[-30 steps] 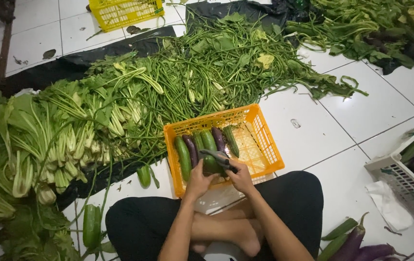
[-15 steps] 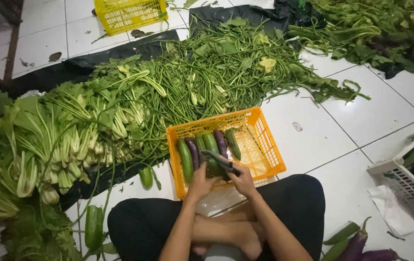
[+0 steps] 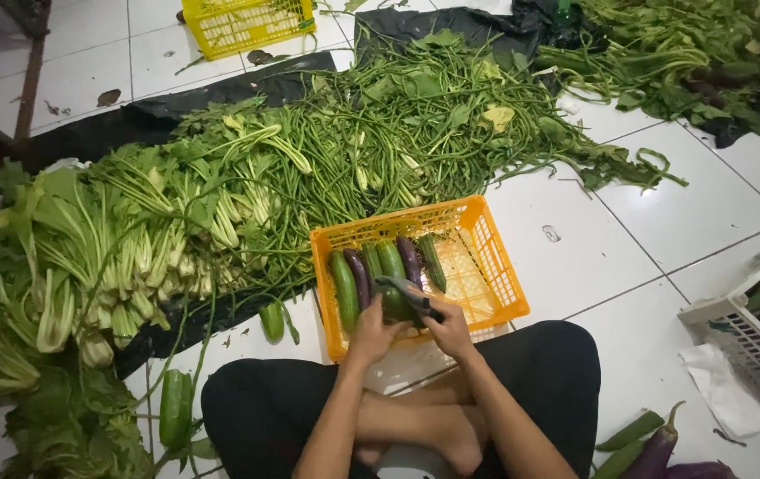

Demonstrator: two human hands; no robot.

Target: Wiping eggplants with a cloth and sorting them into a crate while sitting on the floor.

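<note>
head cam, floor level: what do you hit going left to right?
Leafy greens → loose cucumber → orange crate with left hand and right hand at it → white crate.

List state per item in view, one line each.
orange crate: upright, left side filled with vegetables, right side bare
left hand: on a green cucumber in the crate
right hand: gripping dark shears, blades' state unclear
yellow crate: upright on the floor
white crate: holds eggplants
long beans: loose pile on black sheet
</note>
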